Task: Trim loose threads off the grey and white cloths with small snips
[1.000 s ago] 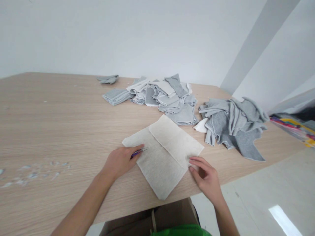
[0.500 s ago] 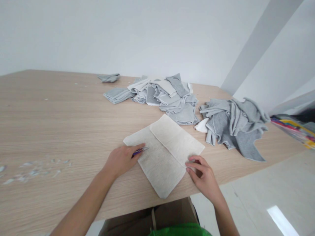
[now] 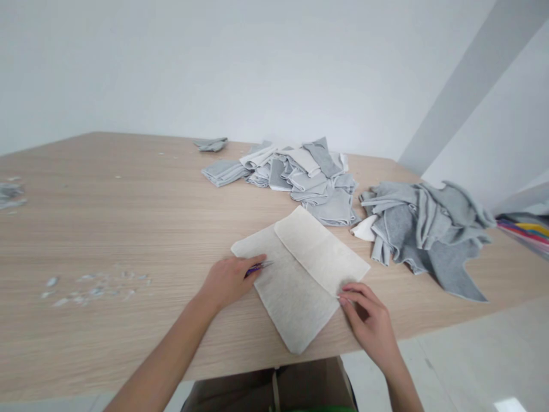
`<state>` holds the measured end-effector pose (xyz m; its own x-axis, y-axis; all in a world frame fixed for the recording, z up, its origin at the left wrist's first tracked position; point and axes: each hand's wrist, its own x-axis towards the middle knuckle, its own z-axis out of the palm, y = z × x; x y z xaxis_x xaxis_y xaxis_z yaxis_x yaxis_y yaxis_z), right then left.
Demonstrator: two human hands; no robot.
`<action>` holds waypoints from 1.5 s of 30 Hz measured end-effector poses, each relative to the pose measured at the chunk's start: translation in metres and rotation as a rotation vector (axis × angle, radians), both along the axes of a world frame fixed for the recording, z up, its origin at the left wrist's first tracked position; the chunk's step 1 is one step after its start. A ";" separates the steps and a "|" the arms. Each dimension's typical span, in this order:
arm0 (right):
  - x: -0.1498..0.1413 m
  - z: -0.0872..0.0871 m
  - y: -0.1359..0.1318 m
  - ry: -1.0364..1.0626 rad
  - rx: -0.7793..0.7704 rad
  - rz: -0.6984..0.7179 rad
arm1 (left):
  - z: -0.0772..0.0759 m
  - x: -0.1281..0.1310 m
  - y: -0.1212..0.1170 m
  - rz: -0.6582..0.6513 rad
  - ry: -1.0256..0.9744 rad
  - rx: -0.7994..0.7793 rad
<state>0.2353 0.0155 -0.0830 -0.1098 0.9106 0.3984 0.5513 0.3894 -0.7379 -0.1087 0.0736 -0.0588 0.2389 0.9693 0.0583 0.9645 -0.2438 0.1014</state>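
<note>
A cream cloth [image 3: 300, 274] lies on the wooden table [image 3: 107, 229] near its front edge, with its far half folded over. My left hand [image 3: 227, 280] rests on the cloth's left edge, closed on a purple pen [image 3: 257, 267] whose tip lies on the fabric. My right hand [image 3: 371, 320] is at the cloth's right corner, its fingers curled and pinching the folded edge.
A heap of folded grey and white cloths [image 3: 295, 174] sits behind the cream cloth. A loose pile of grey cloths [image 3: 429, 229] lies to the right. Small scraps [image 3: 94, 283] dot the table at left. Coloured sheets [image 3: 523, 232] show at the far right.
My right hand's fingers curled in and closed on the cloth's right corner. The view shifted, so everything sits a little further right. The left hand with the pen stayed put.
</note>
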 end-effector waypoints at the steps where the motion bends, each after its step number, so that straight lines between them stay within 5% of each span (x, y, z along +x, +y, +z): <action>1: 0.000 0.000 0.000 0.005 0.004 -0.004 | 0.000 0.000 0.000 -0.002 -0.003 0.003; 19: -0.030 0.020 -0.008 0.061 0.200 -0.014 | 0.002 0.001 0.000 0.024 -0.087 0.024; 28: -0.042 0.019 -0.014 0.190 0.092 0.000 | 0.005 0.001 0.011 0.153 -0.344 0.156; 34: -0.032 0.008 -0.016 0.291 0.104 -0.074 | 0.029 0.026 0.057 -0.076 0.061 0.079; 45: -0.035 0.015 -0.011 0.378 0.116 -0.138 | 0.041 0.046 0.092 -0.255 0.131 0.066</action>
